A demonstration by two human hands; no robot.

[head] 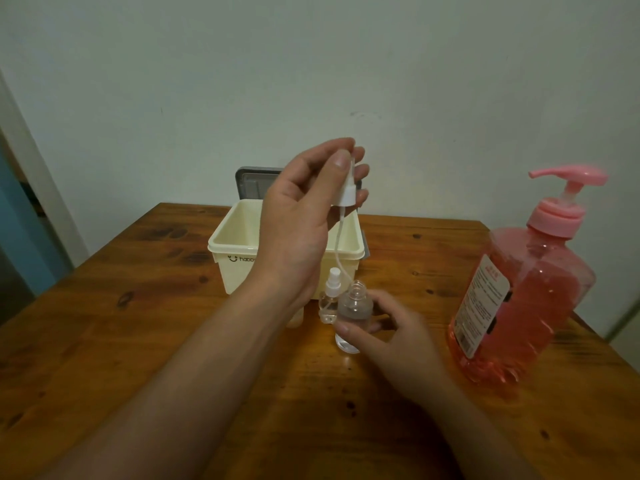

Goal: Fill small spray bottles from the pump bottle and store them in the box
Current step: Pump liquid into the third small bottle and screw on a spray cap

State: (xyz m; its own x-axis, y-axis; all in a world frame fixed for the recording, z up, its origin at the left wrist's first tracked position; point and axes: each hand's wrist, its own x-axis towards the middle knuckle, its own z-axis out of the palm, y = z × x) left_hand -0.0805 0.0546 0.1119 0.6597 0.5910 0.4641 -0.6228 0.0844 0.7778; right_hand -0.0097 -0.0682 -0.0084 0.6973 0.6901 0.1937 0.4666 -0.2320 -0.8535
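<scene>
Box front: the cream box (242,251) carries a dark smiley mark and lettering that starts "happ"; the left forearm hides what follows.
Pump bottle label: the pink pump bottle (526,289), at 3 o'clock from the box, bears a white label with red and dark print, too small and blurred to read.

a wooden table (138,341) with dark knots and a glossy reddish-brown grain filled the lower view. behind it stood a plain pale wall (311,64), with a white door frame (38,174) slanting along the left edge.
</scene>
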